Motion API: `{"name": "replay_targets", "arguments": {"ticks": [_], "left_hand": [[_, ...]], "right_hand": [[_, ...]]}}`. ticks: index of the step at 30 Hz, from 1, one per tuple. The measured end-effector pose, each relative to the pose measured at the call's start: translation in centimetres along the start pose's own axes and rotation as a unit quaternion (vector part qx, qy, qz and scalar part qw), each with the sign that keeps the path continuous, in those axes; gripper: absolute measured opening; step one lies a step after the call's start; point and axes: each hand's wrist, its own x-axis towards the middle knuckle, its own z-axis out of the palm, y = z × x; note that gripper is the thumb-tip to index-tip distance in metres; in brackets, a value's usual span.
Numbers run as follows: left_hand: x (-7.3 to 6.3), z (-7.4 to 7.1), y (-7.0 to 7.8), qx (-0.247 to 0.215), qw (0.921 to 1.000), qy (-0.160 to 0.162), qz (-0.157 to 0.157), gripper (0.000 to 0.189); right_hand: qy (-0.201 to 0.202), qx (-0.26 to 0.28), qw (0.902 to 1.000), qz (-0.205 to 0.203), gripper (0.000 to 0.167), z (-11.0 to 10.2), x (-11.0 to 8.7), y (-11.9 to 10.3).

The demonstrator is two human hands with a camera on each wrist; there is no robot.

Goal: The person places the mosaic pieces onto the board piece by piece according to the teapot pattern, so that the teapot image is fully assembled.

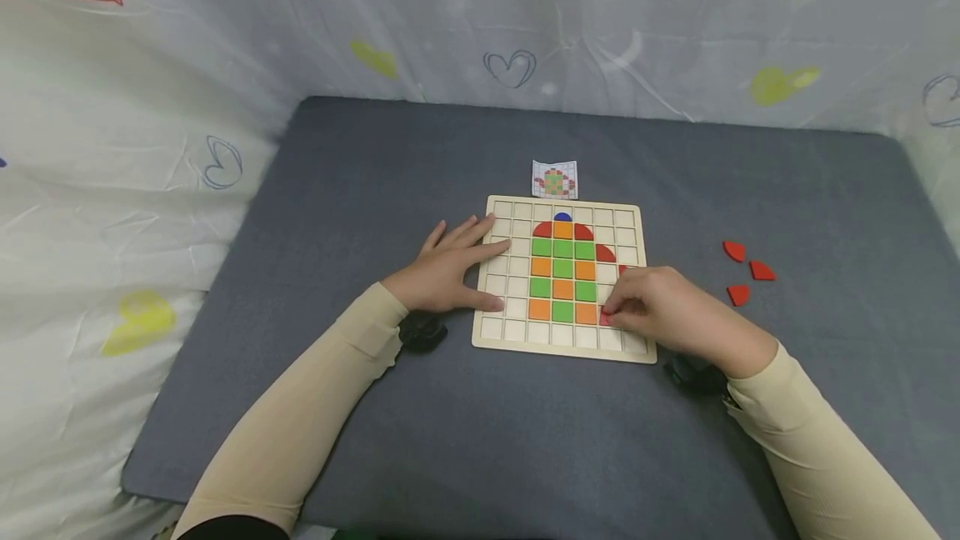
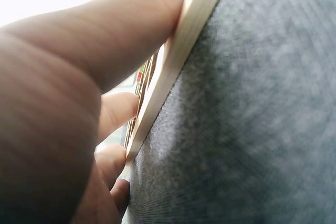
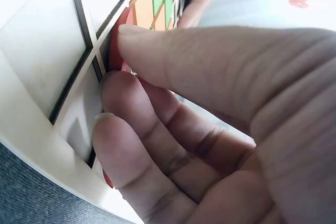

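Observation:
A wooden grid board (image 1: 555,350) holds green and orange square tiles, red quarter-round tiles and a blue half-round tile (image 1: 562,217) at the top. My left hand (image 1: 448,273) rests on the board's left edge with its fingers spread. In the left wrist view, the left fingers (image 2: 118,111) touch the board's pale side. My right hand (image 1: 667,307) pinches a red tile (image 3: 116,51) between thumb and fingers, in a cell right of the lowest orange tile (image 1: 585,312). That tile is partly covered by the fingers. Another red tile (image 1: 622,269) shows just above the right hand.
Several loose red quarter-round tiles, one of them a red piece (image 1: 762,271), lie on the grey tabletop (image 1: 390,182) to the right. A small pattern card (image 1: 555,190) touches or nearly touches the board's far edge. A printed white curtain (image 1: 450,15) hangs behind the table.

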Motion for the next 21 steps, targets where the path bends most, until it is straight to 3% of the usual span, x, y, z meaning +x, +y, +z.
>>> {"name": "replay_targets", "arguments": {"ticks": [11,21], "left_hand": [[-0.07,-0.25,0.25,-0.005,1.0,-0.004,0.001,0.097],[-0.14,-0.15,0.13,-0.001,1.0,-0.003,0.001,0.098]], "right_hand": [[0.0,-0.007,0.9999,-0.008,0.018,0.07,-0.02,-0.07],[0.0,-0.004,0.9999,0.012,0.018,0.17,0.02,-0.28]]}}
